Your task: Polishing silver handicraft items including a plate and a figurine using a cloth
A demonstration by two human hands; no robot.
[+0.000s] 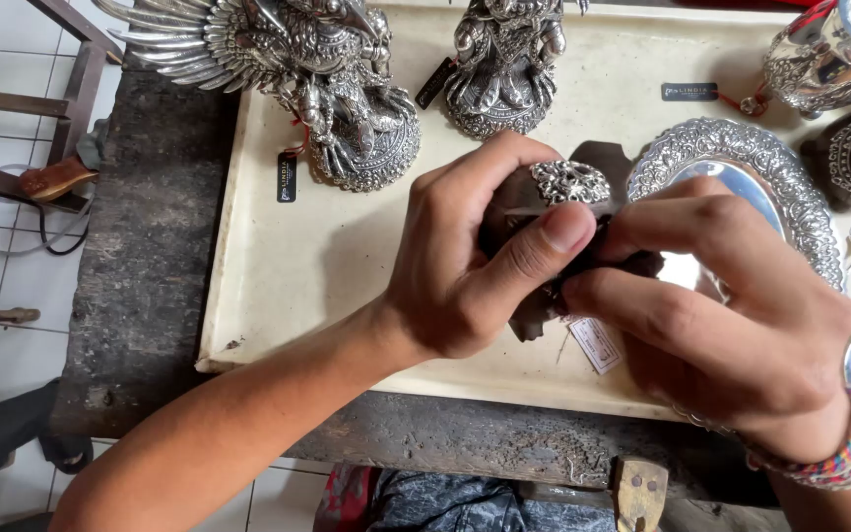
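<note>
My left hand (465,261) grips a dark, lumpy block (529,315) that carries a small ornate silver piece (570,181) on its top. The thumb presses across the block's front. My right hand (731,315) closes on the same block from the right, its fingers meeting the left thumb; a thin tool may lie between them, but I cannot tell. A colourful beaded bracelet (844,458) circles the right wrist. A small paper tag (595,343) hangs below the block. Both hands hover over a cream-coloured board (278,296).
On the board stand a winged silver statue (332,79), a second silver figure (504,64), and an embossed silver plate (741,163). More silverware (824,54) sits at the right edge. A dark worn workbench (145,256) lies beneath; tiled floor and a wooden frame (66,94) at left.
</note>
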